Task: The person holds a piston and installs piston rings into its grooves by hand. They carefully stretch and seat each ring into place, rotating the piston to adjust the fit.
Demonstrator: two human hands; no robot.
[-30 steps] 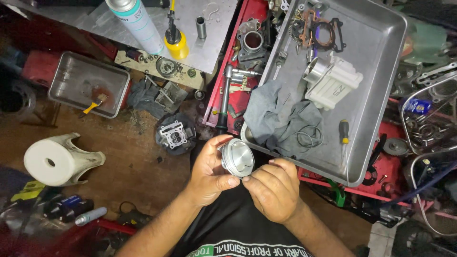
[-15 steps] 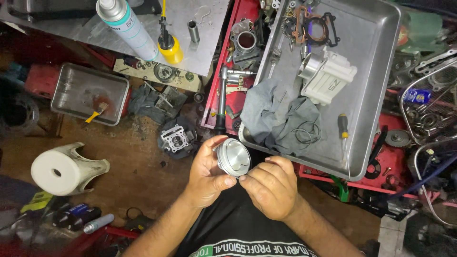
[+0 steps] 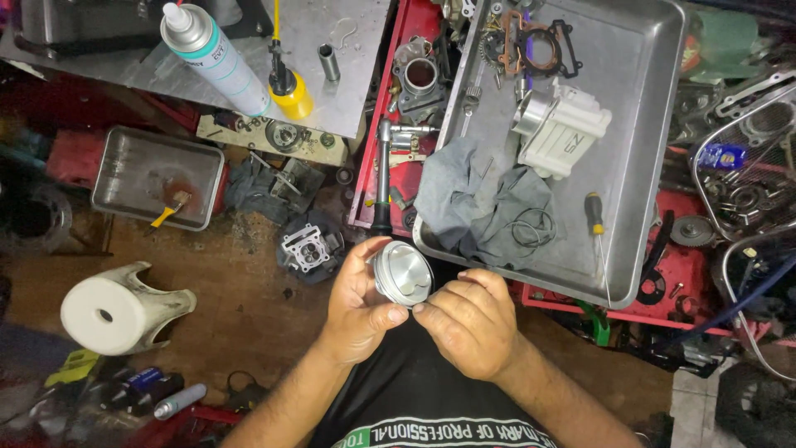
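Spray can (image 3: 214,60), white and teal with a printed label, lies at 11 o'clock; yellow squeeze bottle (image 3: 290,93) just beside it. Piston (image 3: 402,272), shiny silver, round, crown up, sits at frame centre. Left hand (image 3: 358,309) wraps its side; right hand (image 3: 466,325) fingertips touch its lower edge.

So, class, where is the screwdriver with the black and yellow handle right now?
In the head view, the screwdriver with the black and yellow handle lies in the large metal tray, right of the grey cloth and below the white engine cylinder.
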